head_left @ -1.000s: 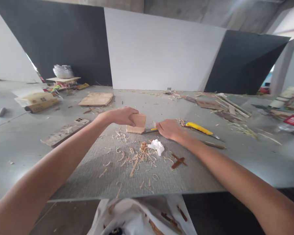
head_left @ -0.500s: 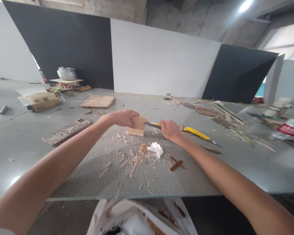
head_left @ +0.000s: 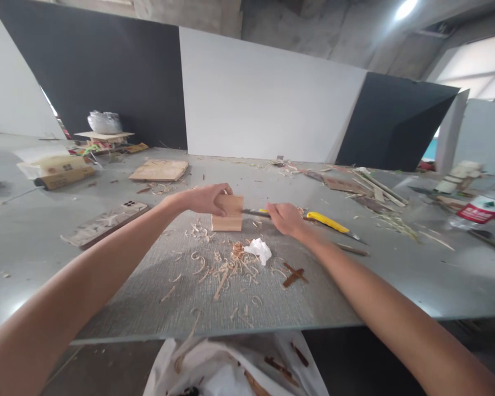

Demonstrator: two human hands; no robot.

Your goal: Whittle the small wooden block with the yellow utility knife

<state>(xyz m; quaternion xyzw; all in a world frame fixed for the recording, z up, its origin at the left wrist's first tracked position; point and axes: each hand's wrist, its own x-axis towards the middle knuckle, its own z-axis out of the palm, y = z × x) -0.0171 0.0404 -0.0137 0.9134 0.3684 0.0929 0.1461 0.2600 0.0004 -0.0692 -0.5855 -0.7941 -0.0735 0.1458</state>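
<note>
My left hand point(head_left: 209, 199) grips a small pale wooden block point(head_left: 231, 213) by its upper left side, fingers over the top and thumb on the near face. The block stands on the worktable, its lower edge close to the surface. My right hand point(head_left: 286, 218) is closed round a slim tool with a dark metal blade point(head_left: 254, 213) and a bit of yellow showing by the fingers. The blade points left, its end at the block's right edge; whether it touches, I cannot tell. Curled wood shavings point(head_left: 226, 269) and a crumpled white tissue point(head_left: 259, 251) lie in front.
A yellow utility knife point(head_left: 328, 221) lies right of my right hand, blade showing. A phone point(head_left: 107, 224) rests on the left, a flat wooden board point(head_left: 160, 170) behind it. Wood strips point(head_left: 375, 187) and a bottle point(head_left: 480, 212) are on the right. Below the table's front edge hangs a white bag point(head_left: 231, 366).
The whole view has shifted slightly. The block has turned so its broad face is more toward me. My right hand and the tool stay at the block's right side.
</note>
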